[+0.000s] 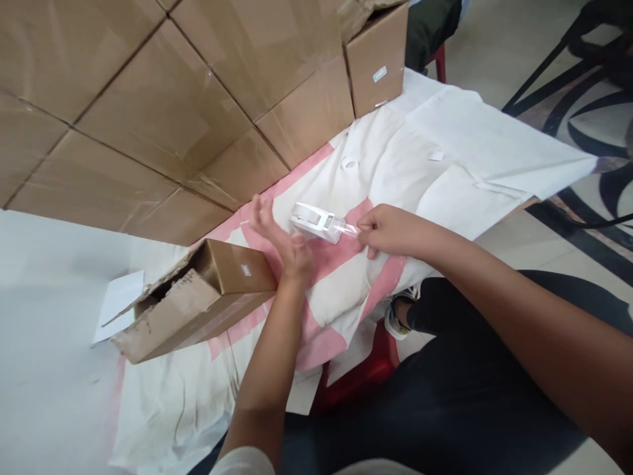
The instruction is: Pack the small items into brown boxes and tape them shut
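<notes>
On the pink-and-white cloth [341, 264] lies a small white plastic device [312, 220] with a clear end; its exact kind I cannot make out. My right hand [390, 229] is closed, pinching a clear plastic strip [350, 229] that runs from that end. Just left of the device, my left hand [284, 244] is raised with its fingers spread and holds nothing. It is slightly blurred. Beside my left wrist stands an opened cardboard box [242, 297] with torn flaps.
Stacked, taped cardboard boxes [163, 105] form a wall along the far side. A smaller box [378, 66] with a label ends the row. A white ring [349, 163] lies on the cloth. Under the near edge is a red stool [366, 376]. White paper [119, 303] lies at left.
</notes>
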Motion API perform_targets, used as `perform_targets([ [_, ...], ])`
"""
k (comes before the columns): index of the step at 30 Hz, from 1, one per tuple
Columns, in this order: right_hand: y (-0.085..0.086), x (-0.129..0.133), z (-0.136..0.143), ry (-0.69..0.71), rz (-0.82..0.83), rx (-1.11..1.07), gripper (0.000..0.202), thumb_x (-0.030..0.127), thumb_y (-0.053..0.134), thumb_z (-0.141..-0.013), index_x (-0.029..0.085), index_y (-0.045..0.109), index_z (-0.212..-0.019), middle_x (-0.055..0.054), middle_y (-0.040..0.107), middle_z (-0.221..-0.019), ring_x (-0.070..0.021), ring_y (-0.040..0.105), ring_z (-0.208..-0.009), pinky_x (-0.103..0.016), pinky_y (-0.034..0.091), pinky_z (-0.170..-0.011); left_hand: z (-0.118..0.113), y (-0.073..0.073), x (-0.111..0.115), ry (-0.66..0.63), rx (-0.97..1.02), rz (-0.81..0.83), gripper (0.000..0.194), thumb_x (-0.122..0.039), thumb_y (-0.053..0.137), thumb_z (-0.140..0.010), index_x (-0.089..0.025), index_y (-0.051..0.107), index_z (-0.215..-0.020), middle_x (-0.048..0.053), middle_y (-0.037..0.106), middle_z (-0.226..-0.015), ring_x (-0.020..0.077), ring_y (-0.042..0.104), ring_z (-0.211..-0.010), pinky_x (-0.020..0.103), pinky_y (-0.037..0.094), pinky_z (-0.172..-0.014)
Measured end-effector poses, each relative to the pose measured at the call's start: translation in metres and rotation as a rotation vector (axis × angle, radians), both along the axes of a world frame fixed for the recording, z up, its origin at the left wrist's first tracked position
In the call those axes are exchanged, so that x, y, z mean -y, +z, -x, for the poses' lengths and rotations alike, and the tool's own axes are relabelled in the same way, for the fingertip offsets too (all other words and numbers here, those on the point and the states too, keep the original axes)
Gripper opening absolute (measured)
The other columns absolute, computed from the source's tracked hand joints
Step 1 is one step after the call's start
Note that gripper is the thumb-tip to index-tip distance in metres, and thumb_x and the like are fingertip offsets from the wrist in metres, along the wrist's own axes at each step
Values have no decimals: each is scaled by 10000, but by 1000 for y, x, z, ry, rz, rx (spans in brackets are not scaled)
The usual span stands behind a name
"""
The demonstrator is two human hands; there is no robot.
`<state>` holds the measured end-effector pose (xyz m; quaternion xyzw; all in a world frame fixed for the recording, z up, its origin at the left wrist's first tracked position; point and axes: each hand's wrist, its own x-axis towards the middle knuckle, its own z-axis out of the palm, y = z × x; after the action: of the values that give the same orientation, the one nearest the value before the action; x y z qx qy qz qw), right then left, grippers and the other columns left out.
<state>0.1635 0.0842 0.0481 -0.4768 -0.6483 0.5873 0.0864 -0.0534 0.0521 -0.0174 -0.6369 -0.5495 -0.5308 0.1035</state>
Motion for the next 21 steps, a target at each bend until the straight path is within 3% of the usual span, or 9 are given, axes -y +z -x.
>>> perform_targets([
  [3, 0, 1, -3, 1, -23, 32, 400, 9, 585, -748, 204, 295, -553, -11, 673, -692, -145, 698, -632, -237, 363, -518, 2, 3, 4, -59, -145, -248, 584, -730, 361, -929, -274, 428, -1287, 117, 425, -1261, 304, 469, -1213, 517, 398, -1033],
  [6, 2, 0, -4, 15, -22, 50, 341, 5, 590, -741, 191, 373, -556, -30, 724, -772, -128, 679, -594, -238, 387, -512, -4, 2, 6, -195, -301, -141, 310, -484, 525, -927, -266, 439, -1129, 23, 453, -914, 215, 513, -849, 403, 425, -798],
  [8, 3, 0, -4, 33, 5, 43, 298, 4, 576, -754, 182, 422, -571, -33, 752, -831, -110, 659, -558, -236, 386, -495, -9, 0, 5, -221, -371, -26, 269, -399, 563, -899, -254, 433, -1085, -13, 411, -813, 188, 467, -732, 366, 384, -717],
  [10, 2, -1, -3, 42, 35, 39, 272, 11, 560, -775, 179, 448, -592, -30, 760, -841, -99, 642, -521, -231, 361, -462, -13, -1, 3, -199, -373, 61, 348, -392, 620, -848, -240, 438, -1103, -7, 426, -833, 193, 462, -749, 362, 379, -715],
  [15, -4, -3, 0, 39, 58, 106, 236, 58, 564, -797, 182, 485, -611, -34, 758, -792, -99, 620, -467, -231, 327, -408, -8, -3, -1, -187, -379, 220, 627, -385, 738, -732, -217, 406, -1236, 80, 505, -1073, 260, 506, -1015, 402, 418, -860],
  [21, -8, -4, 1, 52, 36, 155, 209, 99, 559, -815, 174, 534, -621, -47, 786, -864, -94, 607, -452, -225, 339, -380, -1, -9, -3, -260, -359, 215, 573, -374, 753, -758, -261, 389, -1187, 67, 488, -1098, 243, 519, -1024, 409, 421, -917],
])
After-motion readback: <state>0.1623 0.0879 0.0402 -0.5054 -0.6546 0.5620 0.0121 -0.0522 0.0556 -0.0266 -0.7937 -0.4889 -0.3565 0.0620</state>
